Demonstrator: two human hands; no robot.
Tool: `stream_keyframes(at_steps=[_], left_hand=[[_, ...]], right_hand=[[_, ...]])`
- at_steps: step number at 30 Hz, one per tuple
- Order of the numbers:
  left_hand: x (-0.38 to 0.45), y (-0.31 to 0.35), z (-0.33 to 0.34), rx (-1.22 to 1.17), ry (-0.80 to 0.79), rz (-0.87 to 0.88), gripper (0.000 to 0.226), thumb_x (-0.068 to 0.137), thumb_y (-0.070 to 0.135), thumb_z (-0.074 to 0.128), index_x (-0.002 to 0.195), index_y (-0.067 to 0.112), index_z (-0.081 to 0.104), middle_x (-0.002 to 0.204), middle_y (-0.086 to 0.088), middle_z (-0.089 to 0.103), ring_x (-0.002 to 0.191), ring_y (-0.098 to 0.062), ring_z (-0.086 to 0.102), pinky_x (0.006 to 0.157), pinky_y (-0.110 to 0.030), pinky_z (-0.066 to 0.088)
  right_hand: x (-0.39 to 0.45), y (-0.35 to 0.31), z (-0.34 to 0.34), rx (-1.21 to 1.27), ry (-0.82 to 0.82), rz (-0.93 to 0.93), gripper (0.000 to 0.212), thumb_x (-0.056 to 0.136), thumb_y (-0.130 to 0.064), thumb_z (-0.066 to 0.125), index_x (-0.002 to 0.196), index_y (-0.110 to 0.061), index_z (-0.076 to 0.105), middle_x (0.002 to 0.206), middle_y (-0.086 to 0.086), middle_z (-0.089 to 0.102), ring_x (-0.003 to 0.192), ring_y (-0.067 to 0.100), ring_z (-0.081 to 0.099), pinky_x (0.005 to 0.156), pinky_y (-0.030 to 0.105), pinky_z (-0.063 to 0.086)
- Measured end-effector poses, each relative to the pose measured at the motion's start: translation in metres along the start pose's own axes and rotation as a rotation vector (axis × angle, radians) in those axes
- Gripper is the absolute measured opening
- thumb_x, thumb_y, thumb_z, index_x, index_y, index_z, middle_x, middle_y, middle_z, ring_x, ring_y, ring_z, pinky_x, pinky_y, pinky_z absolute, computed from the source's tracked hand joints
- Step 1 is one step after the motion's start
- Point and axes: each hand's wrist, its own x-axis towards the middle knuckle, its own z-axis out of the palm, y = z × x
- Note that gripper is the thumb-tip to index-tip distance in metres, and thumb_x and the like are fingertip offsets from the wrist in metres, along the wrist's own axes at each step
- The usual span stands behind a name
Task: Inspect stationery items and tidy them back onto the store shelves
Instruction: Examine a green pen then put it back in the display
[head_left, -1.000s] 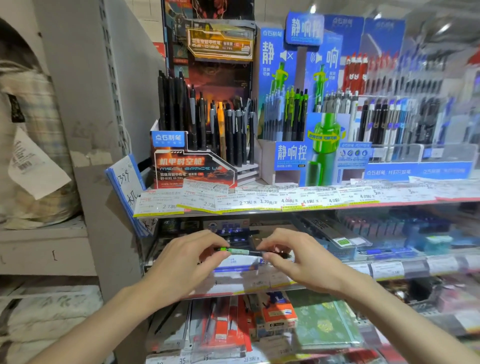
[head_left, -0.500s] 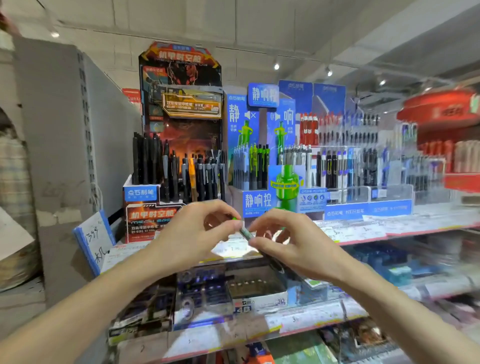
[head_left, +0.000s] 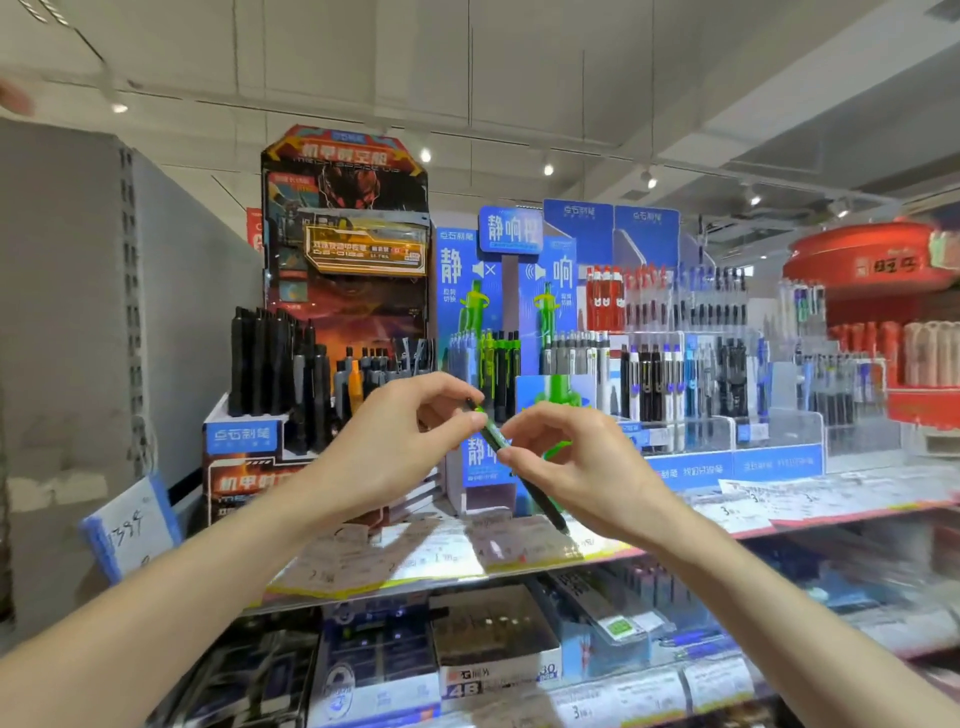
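Observation:
A green and black pen (head_left: 491, 435) slants from upper left down to lower right in front of the top shelf. My left hand (head_left: 400, 441) pinches its upper end between thumb and fingertips. My right hand (head_left: 576, 467) pinches the barrel a little lower, and the dark tip pokes out below that hand. Right behind the pen stands a blue display box (head_left: 498, 322) with matching green and black pens upright in it.
A black and orange display (head_left: 332, 332) of dark pens stands at the left. Clear racks of blue, black and red pens (head_left: 701, 364) fill the right. Price tags line the shelf edge (head_left: 779, 514). Boxed goods sit on the lower shelf (head_left: 493, 654). A grey panel (head_left: 78, 338) bounds the left.
The view has tilted up from the lower shelves to the top shelf. Both hands rose with the pen, which turned from level to slanting.

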Motion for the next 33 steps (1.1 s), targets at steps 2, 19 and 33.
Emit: stream_keyframes(at_steps=[2, 19, 33], left_hand=[[0.001, -0.01, -0.002, 0.113, 0.041, 0.049, 0.021, 0.092, 0.041, 0.063, 0.111, 0.033, 0.066, 0.087, 0.013, 0.068, 0.079, -0.002, 0.064, 0.073, -0.024, 0.053], [0.028, -0.062, 0.018, 0.251, -0.078, 0.21, 0.018, 0.092, 0.043, 0.058, 0.101, 0.029, 0.065, 0.101, 0.014, 0.057, 0.088, -0.012, 0.06, 0.082, -0.039, 0.052], [0.025, -0.069, 0.022, 0.207, -0.052, 0.203, 0.015, 0.093, 0.045, 0.058, 0.1, 0.034, 0.065, 0.102, 0.02, 0.056, 0.084, 0.0, 0.057, 0.079, -0.033, 0.053]], right_hand=[[0.002, 0.005, 0.001, 0.017, 0.069, 0.047, 0.006, 0.088, -0.031, 0.073, 0.093, -0.028, 0.071, 0.082, -0.013, 0.072, 0.079, 0.003, 0.068, 0.073, 0.025, 0.056], [0.07, -0.021, -0.002, 0.01, 0.577, 0.15, 0.014, 0.089, -0.022, 0.073, 0.102, -0.02, 0.07, 0.089, -0.006, 0.074, 0.085, 0.008, 0.071, 0.082, 0.029, 0.059], [0.095, -0.002, 0.001, -0.119, 0.426, 0.218, 0.023, 0.091, -0.025, 0.068, 0.111, -0.013, 0.069, 0.093, -0.002, 0.073, 0.087, 0.011, 0.071, 0.082, 0.026, 0.056]])
